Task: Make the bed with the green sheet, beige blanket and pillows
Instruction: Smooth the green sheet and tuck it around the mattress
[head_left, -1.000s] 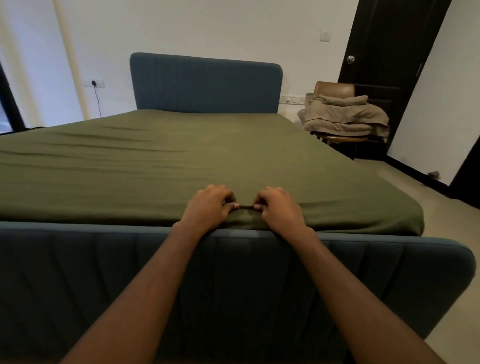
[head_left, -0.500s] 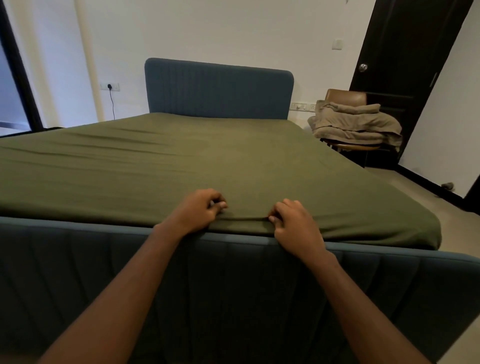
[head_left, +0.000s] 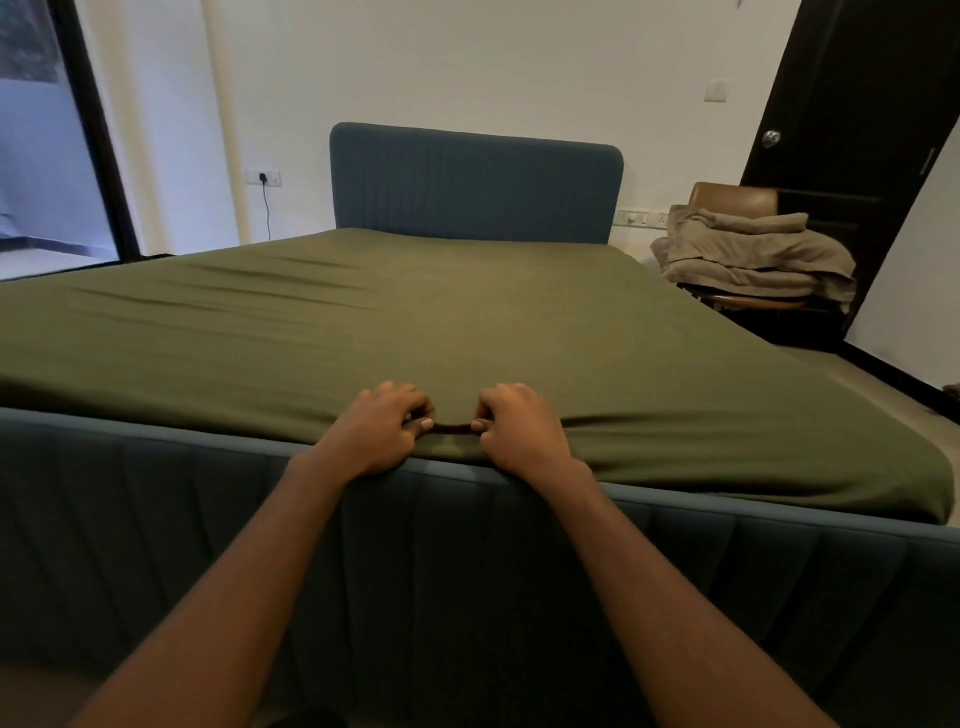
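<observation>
The green sheet (head_left: 441, 322) covers the whole mattress, with a few shallow creases on its left half. At the foot edge, my left hand (head_left: 382, 428) and my right hand (head_left: 519, 431) sit close together, each pinching the sheet's edge, with a small fold of fabric raised between them. The beige blanket (head_left: 753, 257) lies in a crumpled heap on a chair at the far right, beside the head of the bed. No pillows are in view.
The blue padded footboard (head_left: 156, 519) stands between me and the mattress, the matching headboard (head_left: 475, 187) against the far wall. A brown chair (head_left: 732, 197) holds the blanket in front of a dark door (head_left: 852, 114). A glass door (head_left: 41, 156) is on the left.
My hands had spread apart along the foot edge half a second ago; now they are close together again, pinching the sheet. The view has shifted right and slightly down.
</observation>
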